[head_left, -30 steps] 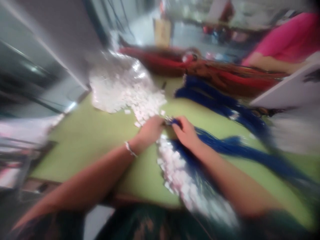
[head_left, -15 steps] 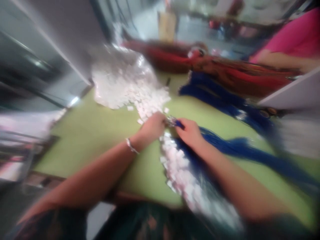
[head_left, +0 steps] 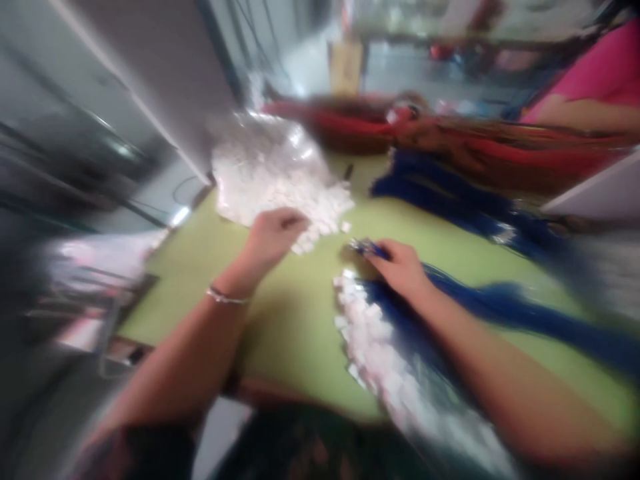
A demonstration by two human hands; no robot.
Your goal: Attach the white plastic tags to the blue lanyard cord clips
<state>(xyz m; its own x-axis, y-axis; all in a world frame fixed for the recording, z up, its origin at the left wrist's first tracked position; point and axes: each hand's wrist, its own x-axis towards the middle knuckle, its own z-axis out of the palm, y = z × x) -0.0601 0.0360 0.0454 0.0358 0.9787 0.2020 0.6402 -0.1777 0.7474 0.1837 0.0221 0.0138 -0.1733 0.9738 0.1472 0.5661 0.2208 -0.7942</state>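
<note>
A: What've we got over the green tabletop (head_left: 190, 270), going left to right?
B: Our left hand (head_left: 277, 232), half curled by the loose white square pieces (head_left: 327, 205). Can't tell if we're pinching one.
A: And then?
B: Shiny tips (head_left: 358, 245) on blue wires (head_left: 381, 251), our right hand (head_left: 403, 268) closed around the wires.

The counter (head_left: 190, 257) is yellow-green, the wires (head_left: 500, 301) deep blue, their tips (head_left: 360, 245) silvery, the pieces (head_left: 369, 323) white, the bundle (head_left: 465, 143) red and brown, the sleeve (head_left: 597, 70) bright pink, the bracelet (head_left: 227, 297) silvery-white, and the clothing (head_left: 300, 447) dark green with reddish blotches.
</note>
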